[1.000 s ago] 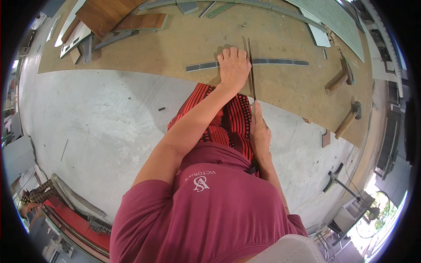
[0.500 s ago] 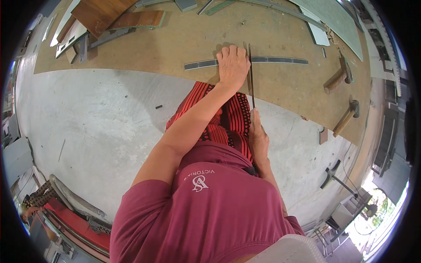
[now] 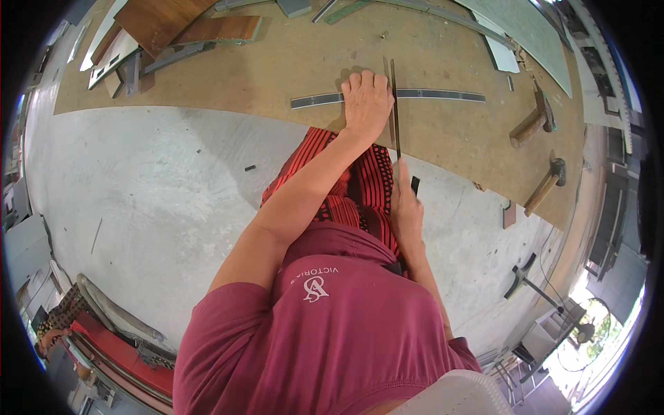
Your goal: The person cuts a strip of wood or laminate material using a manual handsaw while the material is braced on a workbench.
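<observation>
Left hand: left hand (image 3: pixel 367 102) lies flat, palm down and fingers spread, pressing on the grey strip (image 3: pixel 443 95); it grips nothing, only pins the strip.
Right hand: right hand (image 3: pixel 406 204) is clenched round the near end of the saw blade (image 3: pixel 394 111), close to the body at the board's near edge.
Strip: long, thin, slightly curved grey strip lying flat across the brown board (image 3: pixel 290 69), running left to right and passing under the left hand.
Blade: narrow dark blade standing on edge, running away from the person and crossing the strip just beside the left hand's fingers on their right.
Handling, as a judgement: strip looks light and thin, likely to flex and chatter if unsupported, so it is best held down flat close to the crossing, as it is now; its edges may be sharp.
Blade handling, as a judgement: stiff along its length yet easily bent sideways; best gripped at the near end and kept in line.
Risk: fingers rest very near the blade.
Nearby: two hammers (image 3: pixel 543 187) with wooden handles lie on the board to the right, well apart from both hands; wooden offcuts (image 3: pixel 207 28) lie at the far left.
Floor: grey concrete floor (image 3: pixel 152 200) below the board.
</observation>
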Action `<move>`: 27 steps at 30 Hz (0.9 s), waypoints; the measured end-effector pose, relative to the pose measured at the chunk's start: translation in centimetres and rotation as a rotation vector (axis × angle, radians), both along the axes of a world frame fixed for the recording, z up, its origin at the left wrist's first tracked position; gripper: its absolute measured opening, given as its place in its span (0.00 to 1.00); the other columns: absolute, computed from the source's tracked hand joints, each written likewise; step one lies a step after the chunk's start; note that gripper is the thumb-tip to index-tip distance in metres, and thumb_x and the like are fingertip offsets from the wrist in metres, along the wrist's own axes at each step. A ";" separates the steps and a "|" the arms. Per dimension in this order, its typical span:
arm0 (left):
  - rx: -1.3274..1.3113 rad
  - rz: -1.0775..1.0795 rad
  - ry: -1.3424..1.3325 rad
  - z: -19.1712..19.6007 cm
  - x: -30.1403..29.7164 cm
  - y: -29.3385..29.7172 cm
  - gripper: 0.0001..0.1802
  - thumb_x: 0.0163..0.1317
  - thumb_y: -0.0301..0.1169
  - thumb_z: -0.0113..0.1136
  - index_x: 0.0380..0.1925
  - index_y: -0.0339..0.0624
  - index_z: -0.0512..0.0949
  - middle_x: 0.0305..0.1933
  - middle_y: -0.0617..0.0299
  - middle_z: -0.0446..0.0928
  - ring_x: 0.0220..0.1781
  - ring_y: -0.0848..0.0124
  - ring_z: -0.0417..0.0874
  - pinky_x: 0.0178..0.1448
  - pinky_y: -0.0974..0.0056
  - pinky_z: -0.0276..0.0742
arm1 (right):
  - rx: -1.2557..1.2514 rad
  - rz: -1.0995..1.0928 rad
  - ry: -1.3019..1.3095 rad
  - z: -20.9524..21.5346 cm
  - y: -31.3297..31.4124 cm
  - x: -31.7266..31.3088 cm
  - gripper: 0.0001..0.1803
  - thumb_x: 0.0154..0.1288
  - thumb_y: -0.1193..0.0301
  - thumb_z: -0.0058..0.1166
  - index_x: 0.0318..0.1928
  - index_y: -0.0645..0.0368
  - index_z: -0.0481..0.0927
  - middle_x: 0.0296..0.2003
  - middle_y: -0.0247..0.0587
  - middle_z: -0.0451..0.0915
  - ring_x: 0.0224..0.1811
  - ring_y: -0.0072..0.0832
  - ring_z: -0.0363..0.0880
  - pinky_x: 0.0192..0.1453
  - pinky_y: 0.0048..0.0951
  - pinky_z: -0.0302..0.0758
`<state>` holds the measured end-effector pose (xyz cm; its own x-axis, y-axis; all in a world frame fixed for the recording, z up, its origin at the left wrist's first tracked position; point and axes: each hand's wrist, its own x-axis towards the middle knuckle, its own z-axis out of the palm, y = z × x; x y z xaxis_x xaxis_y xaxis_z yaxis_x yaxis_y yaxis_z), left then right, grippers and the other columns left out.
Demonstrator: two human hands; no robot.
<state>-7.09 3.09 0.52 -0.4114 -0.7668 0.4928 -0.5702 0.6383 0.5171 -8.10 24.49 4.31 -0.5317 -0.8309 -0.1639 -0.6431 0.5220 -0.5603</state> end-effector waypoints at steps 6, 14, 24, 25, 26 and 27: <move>-0.019 0.006 0.013 0.3 0.3 -0.3 0.11 0.51 0.30 0.62 0.32 0.45 0.70 0.36 0.57 0.70 0.41 0.55 0.70 0.43 0.51 0.61 | -0.001 -0.007 0.097 -0.1 0.0 0.5 0.32 0.68 0.74 0.44 0.71 0.41 0.55 0.33 0.57 0.79 0.31 0.54 0.78 0.31 0.48 0.73; -0.010 -0.005 -0.007 -0.1 0.0 0.1 0.10 0.52 0.31 0.61 0.32 0.45 0.71 0.38 0.57 0.71 0.41 0.55 0.70 0.43 0.51 0.61 | -0.046 0.010 0.058 1.0 -5.0 -1.8 0.31 0.68 0.74 0.43 0.70 0.41 0.55 0.34 0.59 0.78 0.32 0.56 0.77 0.31 0.49 0.71; -0.029 0.019 -0.010 0.1 0.2 -0.3 0.10 0.54 0.31 0.61 0.32 0.45 0.71 0.38 0.56 0.71 0.41 0.54 0.70 0.43 0.51 0.61 | 0.028 0.110 0.083 0.0 2.2 1.4 0.31 0.66 0.74 0.44 0.69 0.48 0.57 0.57 0.50 0.73 0.40 0.50 0.81 0.39 0.48 0.79; -0.016 0.014 -0.015 0.1 0.1 -0.2 0.09 0.54 0.31 0.60 0.33 0.44 0.70 0.38 0.56 0.71 0.41 0.54 0.70 0.43 0.51 0.61 | 0.024 0.106 0.084 -0.1 1.5 1.1 0.31 0.66 0.74 0.44 0.69 0.48 0.57 0.57 0.50 0.73 0.40 0.50 0.81 0.39 0.48 0.79; -0.003 0.010 -0.019 0.2 0.0 -0.2 0.09 0.54 0.30 0.60 0.33 0.44 0.70 0.38 0.55 0.71 0.41 0.54 0.70 0.43 0.51 0.61 | -0.048 0.087 0.093 -0.2 0.5 0.7 0.31 0.67 0.73 0.44 0.70 0.46 0.56 0.46 0.54 0.76 0.38 0.53 0.79 0.36 0.49 0.75; -0.006 0.008 -0.020 0.2 -0.1 -0.2 0.09 0.54 0.30 0.60 0.33 0.44 0.70 0.38 0.55 0.71 0.41 0.54 0.70 0.43 0.51 0.61 | -0.119 0.067 0.099 -0.4 -0.4 0.3 0.31 0.69 0.72 0.44 0.70 0.44 0.55 0.35 0.59 0.79 0.35 0.56 0.78 0.33 0.50 0.72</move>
